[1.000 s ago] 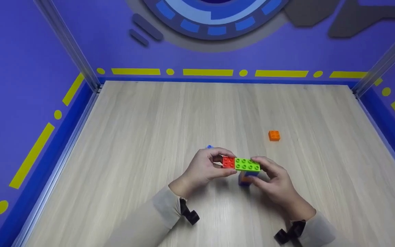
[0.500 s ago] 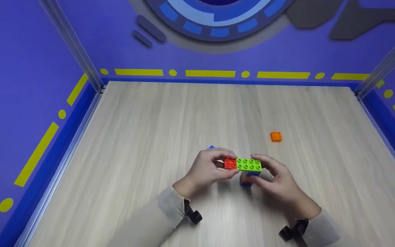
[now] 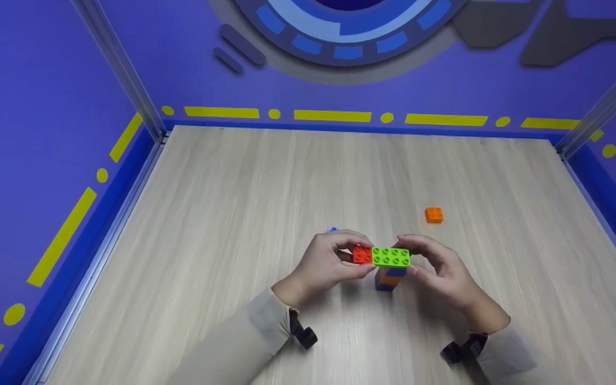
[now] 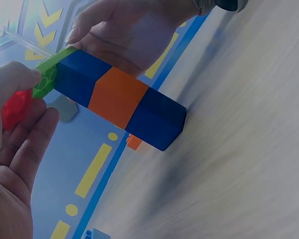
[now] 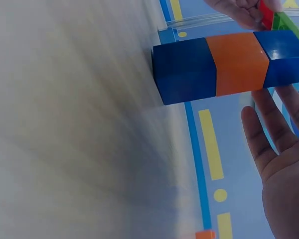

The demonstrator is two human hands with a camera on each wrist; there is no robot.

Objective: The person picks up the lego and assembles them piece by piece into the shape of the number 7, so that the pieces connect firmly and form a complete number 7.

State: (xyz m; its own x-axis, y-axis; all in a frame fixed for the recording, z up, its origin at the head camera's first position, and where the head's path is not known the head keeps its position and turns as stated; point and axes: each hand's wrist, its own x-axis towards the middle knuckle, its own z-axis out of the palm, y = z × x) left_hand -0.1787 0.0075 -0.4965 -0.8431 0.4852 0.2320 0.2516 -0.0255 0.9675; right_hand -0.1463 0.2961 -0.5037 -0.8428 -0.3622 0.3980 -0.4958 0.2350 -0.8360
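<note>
A column of blue, orange and blue bricks stands upright, with the orange brick in the middle and the lower blue brick at the tabletop end. Across its top lies a lime-green brick, which juts out to the left. Beside that jutting end is a red brick. My left hand pinches the red brick and the green end between thumb and fingers. My right hand is around the column's right side, its thumb off the bricks and its fingers loosely extended along the far side.
A loose orange brick lies on the wooden table, farther back and to the right. Mostly hidden behind my left hand is another blue brick. Blue-purple panels wall the table at the back and sides.
My right thumb has come away from the column and shifted right, and that hand has loosened. The left hand keeps its pinch. The whole head view has shifted slightly.
</note>
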